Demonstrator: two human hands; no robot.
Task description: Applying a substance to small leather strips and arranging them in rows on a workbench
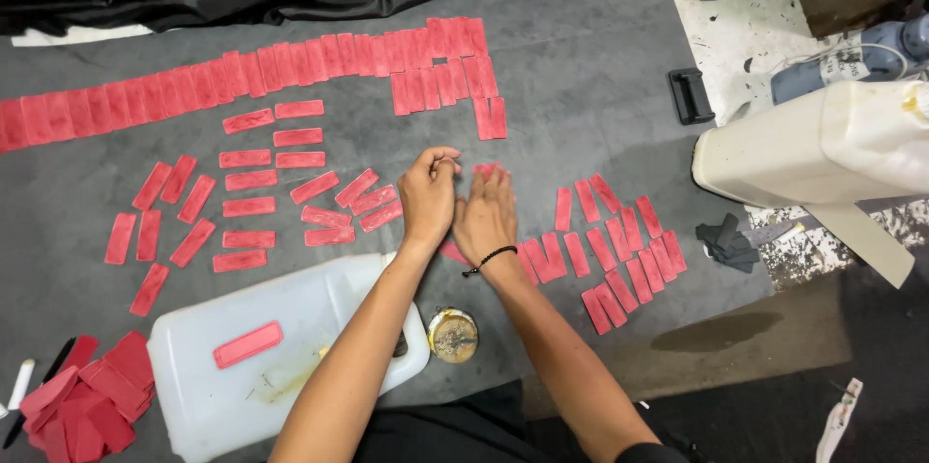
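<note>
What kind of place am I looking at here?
Probably a small workshop floor: red strips laid out on a grey mat, a white jerrycan, and paint-spattered floor. Both hands, left and right, press one strip.

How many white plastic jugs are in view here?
2. One white jug lies on its side by the left forearm, a red strip on top. The other jug lies at the right edge, partly cut off.
</note>
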